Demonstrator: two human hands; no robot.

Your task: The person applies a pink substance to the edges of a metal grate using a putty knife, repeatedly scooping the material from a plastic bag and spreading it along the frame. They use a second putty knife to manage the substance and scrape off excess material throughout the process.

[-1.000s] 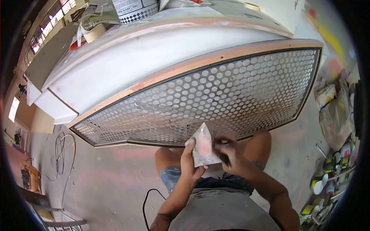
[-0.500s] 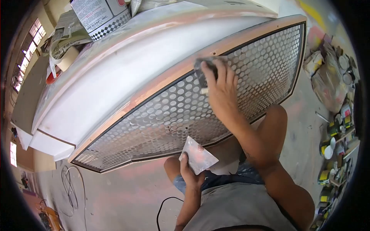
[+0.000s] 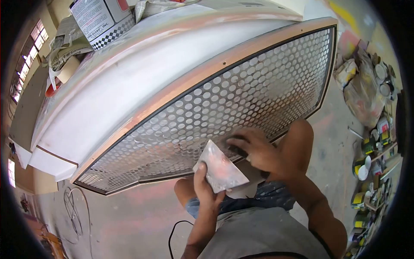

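My left hand (image 3: 204,183) grips a flat, pale plate (image 3: 220,168) with pinkish smears, held over my lap. Close by on the right, my right hand (image 3: 258,151) is partly blurred, its fingers bent round a dark block (image 3: 236,146). Behind both hands stands a long perforated metal panel (image 3: 185,116) with round holes, set in a dark-edged frame (image 3: 148,108) with an orange-brown outer strip. Whether the block touches the plate or the panel cannot be told. A smooth white surface (image 3: 120,86) curves above the frame.
A printed metal can (image 3: 101,21) and crumpled newspaper (image 3: 64,47) rest on the upper ledge. Paint cans (image 3: 360,168) and a plastic bag (image 3: 364,97) line the right side. A coiled cable (image 3: 74,211) lies on the floor at left.
My right hand has moved down from the frame's upper edge with the dark block and is now beside the plate. The plate in my left hand has risen slightly. The view has shifted a little.
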